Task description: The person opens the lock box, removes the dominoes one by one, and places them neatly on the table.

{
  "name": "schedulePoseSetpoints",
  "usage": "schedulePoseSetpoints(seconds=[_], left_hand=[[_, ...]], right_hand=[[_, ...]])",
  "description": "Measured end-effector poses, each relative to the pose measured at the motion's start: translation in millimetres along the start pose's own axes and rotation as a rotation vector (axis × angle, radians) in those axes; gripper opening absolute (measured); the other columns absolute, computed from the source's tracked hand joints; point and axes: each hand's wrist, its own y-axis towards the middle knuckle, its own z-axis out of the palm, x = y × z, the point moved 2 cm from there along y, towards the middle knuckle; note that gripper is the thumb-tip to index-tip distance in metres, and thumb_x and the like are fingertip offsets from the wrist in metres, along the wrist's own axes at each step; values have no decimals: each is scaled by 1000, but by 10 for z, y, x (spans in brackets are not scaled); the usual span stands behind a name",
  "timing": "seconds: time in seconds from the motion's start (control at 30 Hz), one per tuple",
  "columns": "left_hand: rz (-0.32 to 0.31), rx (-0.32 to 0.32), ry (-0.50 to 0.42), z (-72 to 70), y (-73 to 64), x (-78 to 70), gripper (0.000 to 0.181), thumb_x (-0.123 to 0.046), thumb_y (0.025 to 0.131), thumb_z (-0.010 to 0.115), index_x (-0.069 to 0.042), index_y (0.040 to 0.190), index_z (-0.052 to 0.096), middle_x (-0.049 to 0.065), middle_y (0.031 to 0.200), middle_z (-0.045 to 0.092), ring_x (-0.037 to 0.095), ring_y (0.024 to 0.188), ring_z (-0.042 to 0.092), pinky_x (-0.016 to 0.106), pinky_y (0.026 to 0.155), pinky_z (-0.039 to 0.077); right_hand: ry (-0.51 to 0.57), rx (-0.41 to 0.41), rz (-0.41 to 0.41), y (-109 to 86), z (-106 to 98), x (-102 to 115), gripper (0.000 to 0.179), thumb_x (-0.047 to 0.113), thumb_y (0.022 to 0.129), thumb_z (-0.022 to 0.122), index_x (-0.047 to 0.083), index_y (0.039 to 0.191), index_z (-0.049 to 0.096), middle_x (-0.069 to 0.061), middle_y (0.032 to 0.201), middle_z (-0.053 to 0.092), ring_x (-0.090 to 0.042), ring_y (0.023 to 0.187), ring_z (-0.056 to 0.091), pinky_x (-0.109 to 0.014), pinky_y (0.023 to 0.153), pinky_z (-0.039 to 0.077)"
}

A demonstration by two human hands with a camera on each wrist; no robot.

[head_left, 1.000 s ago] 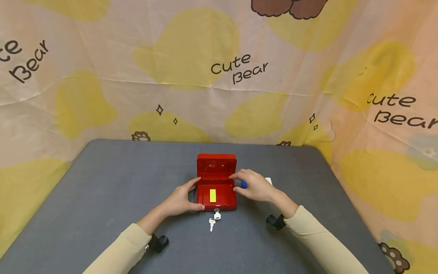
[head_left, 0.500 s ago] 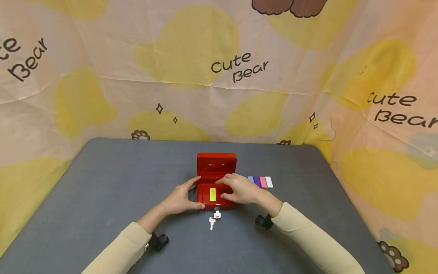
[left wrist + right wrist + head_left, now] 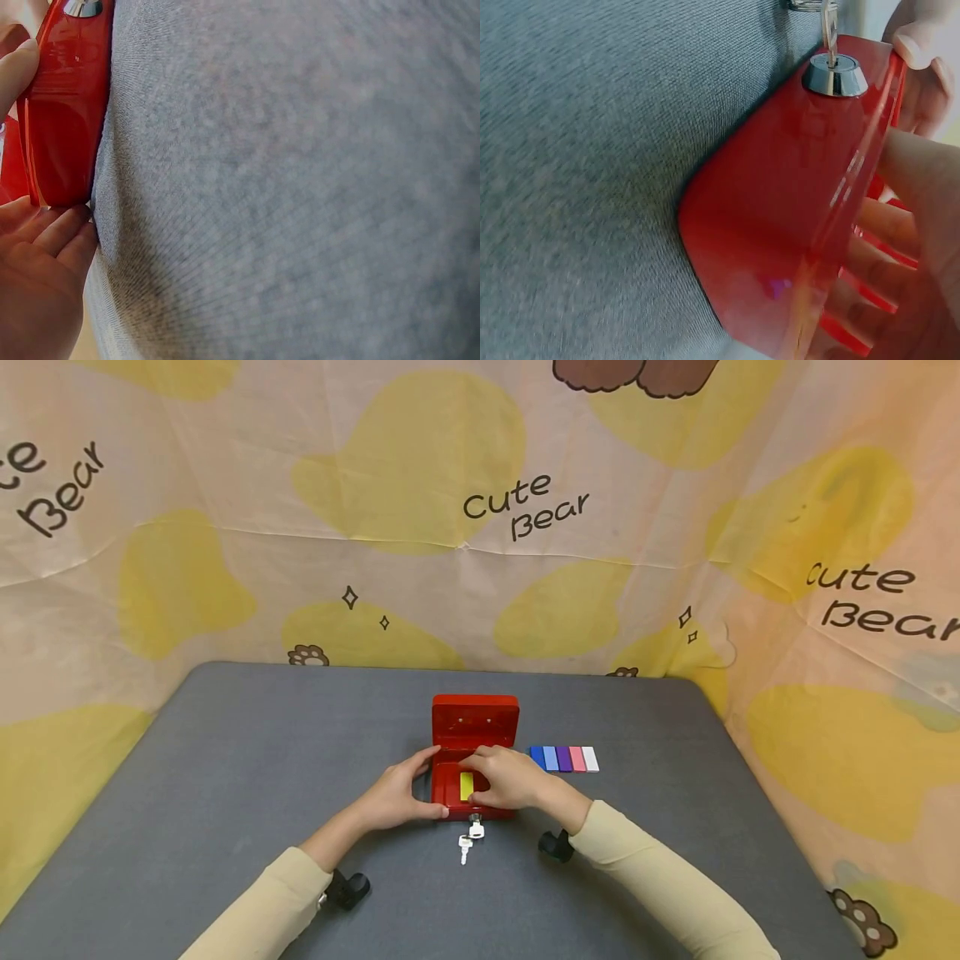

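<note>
A red metal cash box (image 3: 495,815) stands with its lid (image 3: 474,720) raised. My left hand (image 3: 393,795) holds the box at its left side, thumb on the front corner and fingers along the side; the left wrist view shows those fingers (image 3: 64,232) against the end wall. A small yellow block (image 3: 466,786) lies on the box floor. Over it reaches my right hand (image 3: 510,777), thumb at the block's right edge and index finger just beyond its far end, with a gap between them. In the right wrist view its fingers (image 3: 881,266) are partly hidden behind the wall.
One key (image 3: 476,831) sits in the front lock, with a second key (image 3: 464,848) hanging from it. Right of the box lie a blue block (image 3: 536,757), light blue block (image 3: 551,758), purple block (image 3: 564,758), pink block (image 3: 577,758) and white block (image 3: 591,758) on the grey table (image 3: 300,727).
My right hand has moved left from beside the box to over the yellow block, uncovering the row of coloured blocks. The left hand has kept its hold on the box.
</note>
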Motion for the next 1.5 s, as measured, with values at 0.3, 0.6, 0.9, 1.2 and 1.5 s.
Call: schedulePoseSetpoints(seconds=[0.3,0.6,0.9,1.2,1.5], left_hand=[[-4,0,-1,9,4,14,92,-32,67,81,-10,142,33,12,140,42,31,125,46,45,99,41],[-10,2,-3,9,5,25,91,-31,67,81,-11,142,33,13,141,42,31,125,45,46,98,42],[-19,0,-2,13,9,29,92,-32,67,81,-12,142,33,12,141,42,31,125,45,46,97,42],[-4,-3,3,13,11,17,91,-33,67,81,-11,142,33,12,141,42,31,124,46,46,99,41],[0,-7,2,15,10,9,91,-31,67,81,-10,142,34,13,140,43,30,124,47,45,99,40]], right_hand=[[-42,20,54,51,81,8,49,31,76,73,13,121,61,-4,111,62,-15,93,57,-32,83,51],[-78,26,46,82,88,19,49,33,75,74,16,120,62,-2,106,60,-15,90,55,-29,82,51],[-103,46,81,96,104,10,47,34,76,73,18,119,62,-1,106,59,-15,93,54,-30,81,50],[-115,38,77,82,108,-2,47,34,77,72,19,120,62,-1,105,60,-15,93,54,-31,84,50],[-91,-34,41,25,8,-2,45,35,77,72,15,116,63,-2,105,61,-14,92,55,-29,82,51]])
